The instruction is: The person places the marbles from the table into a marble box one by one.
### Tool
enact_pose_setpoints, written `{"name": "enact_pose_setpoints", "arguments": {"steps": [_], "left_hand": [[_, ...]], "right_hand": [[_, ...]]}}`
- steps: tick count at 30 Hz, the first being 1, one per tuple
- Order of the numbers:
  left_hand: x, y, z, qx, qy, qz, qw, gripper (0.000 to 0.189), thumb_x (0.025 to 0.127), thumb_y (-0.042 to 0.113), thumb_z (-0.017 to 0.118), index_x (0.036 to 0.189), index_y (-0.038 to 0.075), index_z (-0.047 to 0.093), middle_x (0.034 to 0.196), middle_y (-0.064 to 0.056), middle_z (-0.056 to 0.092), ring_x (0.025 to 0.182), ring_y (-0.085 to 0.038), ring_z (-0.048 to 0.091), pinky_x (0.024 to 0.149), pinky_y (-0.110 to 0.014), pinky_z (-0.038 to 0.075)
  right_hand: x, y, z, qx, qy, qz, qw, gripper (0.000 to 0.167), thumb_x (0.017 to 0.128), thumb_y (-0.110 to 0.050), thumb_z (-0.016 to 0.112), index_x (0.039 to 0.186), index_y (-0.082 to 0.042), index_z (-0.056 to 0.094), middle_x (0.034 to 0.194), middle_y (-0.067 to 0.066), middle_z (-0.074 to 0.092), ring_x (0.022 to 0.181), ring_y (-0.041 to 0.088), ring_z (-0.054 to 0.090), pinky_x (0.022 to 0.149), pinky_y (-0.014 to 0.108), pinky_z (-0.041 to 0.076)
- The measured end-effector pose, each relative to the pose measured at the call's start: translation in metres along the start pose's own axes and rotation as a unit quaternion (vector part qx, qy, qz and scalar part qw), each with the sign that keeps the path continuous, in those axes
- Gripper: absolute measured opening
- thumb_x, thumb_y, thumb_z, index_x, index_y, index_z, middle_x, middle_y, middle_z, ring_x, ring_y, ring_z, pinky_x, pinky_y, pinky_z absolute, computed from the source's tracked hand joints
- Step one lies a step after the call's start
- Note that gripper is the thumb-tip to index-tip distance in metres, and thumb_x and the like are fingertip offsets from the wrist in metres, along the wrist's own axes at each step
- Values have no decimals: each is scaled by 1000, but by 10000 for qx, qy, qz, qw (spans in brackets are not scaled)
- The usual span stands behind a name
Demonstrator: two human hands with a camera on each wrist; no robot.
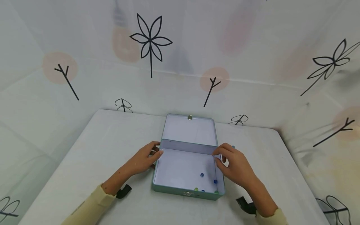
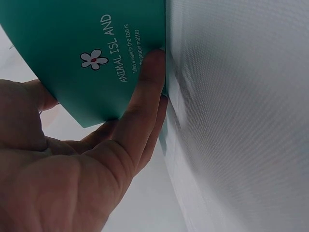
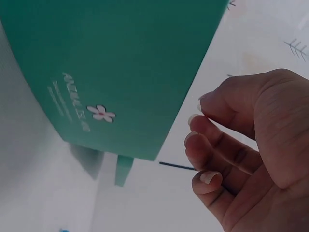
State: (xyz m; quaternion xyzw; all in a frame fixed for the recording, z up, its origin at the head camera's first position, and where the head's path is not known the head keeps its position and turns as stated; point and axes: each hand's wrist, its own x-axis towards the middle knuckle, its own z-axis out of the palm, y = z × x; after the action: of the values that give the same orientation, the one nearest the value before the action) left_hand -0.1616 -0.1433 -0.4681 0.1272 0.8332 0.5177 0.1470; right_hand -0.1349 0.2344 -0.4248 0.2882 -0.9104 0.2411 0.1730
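Observation:
A shallow green tin box (image 1: 175, 188) stands on the table, its hinged lid (image 1: 189, 129) thrown back. Several marbles lie inside toward the near right, among them a blue marble (image 1: 202, 175) and a yellow-green marble (image 1: 196, 189). My left hand (image 1: 147, 157) grips the box's left wall; its thumb is at the rim and its fingers lie along the printed green side (image 2: 87, 58). Over the right rim hovers my right hand (image 1: 234, 164), fingers loosely curled. Nothing shows between its thumb and fingertips (image 3: 193, 140) in the right wrist view.
One blue marble (image 1: 233, 146) sits on the white tabletop (image 1: 253, 150) beyond the right hand, outside the box. A metal clasp (image 1: 187, 194) is on the box's front. Behind the table hangs a pale patterned cloth (image 1: 180, 87).

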Motion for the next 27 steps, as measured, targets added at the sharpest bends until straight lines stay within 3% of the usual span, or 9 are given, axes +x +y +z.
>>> {"name": "enact_pose_setpoints", "arguments": {"steps": [11,27], "left_hand": [[-1,1,-1,50,28,-8,10000,62,111,39,59,160,5,40,140,-16,60,129,-32,63,78,-36,65],[-1,1,-1,40,2,32,10000,63,111,40,58,160,5,40,139,-15,60,129,-33,62,79,-36,65]], "right_hand": [[0,22,-7,-223,305,343,9987,28,84,4,83,106,-11,76,106,-3,67,74,10,56,56,21,46],[-6,62,1,-421,495,826,9945,27,83,7,82,105,-6,76,104,4,68,70,14,58,55,24,46]]}}
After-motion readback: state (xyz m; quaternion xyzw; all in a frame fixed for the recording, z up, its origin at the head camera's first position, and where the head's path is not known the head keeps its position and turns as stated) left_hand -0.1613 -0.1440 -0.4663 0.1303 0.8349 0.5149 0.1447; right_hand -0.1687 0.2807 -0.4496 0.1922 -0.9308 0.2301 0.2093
